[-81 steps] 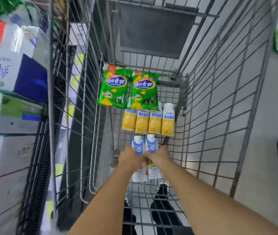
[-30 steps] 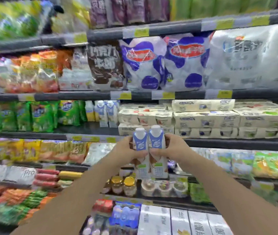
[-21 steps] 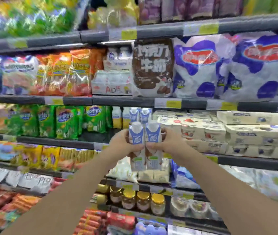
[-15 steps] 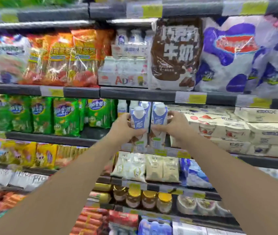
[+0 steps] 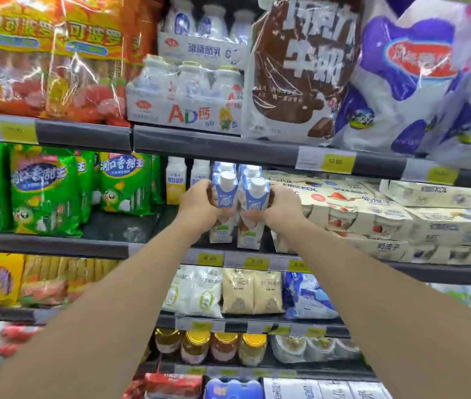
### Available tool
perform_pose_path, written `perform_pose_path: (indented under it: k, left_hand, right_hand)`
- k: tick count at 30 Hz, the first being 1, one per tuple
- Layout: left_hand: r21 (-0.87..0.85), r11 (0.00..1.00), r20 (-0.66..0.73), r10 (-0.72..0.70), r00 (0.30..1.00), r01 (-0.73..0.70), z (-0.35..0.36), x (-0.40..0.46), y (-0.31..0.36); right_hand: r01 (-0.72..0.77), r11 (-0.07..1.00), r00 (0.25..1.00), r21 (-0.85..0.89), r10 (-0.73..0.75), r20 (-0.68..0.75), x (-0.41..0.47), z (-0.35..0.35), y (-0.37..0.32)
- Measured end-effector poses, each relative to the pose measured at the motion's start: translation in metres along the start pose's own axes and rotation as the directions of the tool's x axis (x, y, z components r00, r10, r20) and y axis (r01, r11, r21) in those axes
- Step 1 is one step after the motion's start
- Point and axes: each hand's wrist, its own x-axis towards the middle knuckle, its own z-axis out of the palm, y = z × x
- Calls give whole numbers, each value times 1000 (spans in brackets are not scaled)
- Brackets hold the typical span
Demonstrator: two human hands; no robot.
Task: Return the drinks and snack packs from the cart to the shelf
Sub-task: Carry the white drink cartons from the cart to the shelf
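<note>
Cartons (image 5: 238, 208), two side by side, are clasped between left hand (image 5: 198, 207) and right hand (image 5: 281, 210) at the shelf (image 5: 153, 249) edge, matching ones just behind; not yet released, cart unseen

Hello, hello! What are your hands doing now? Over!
Left hand grips one blue-white carton, right hand the other. Both upright at shelf edge. Matching cartons behind.
</note>
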Motion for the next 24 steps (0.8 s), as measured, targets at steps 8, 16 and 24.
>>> perform_pose_path:
  k: [8,16,24]
  left_hand:
    - [176,984,60,25,998,-35,3,2,-17]
    - [216,974,65,53,996,-66,7,6,-21]
    - [228,971,70,60,996,-74,7,4,-20]
  right_hand:
    - [8,989,1000,-147,-11,-24,9,8,-9]
    - [-8,993,995,-119,-5,-104,7,13,-10]
    - [-33,993,995,-111,22,-102,8,17,-13]
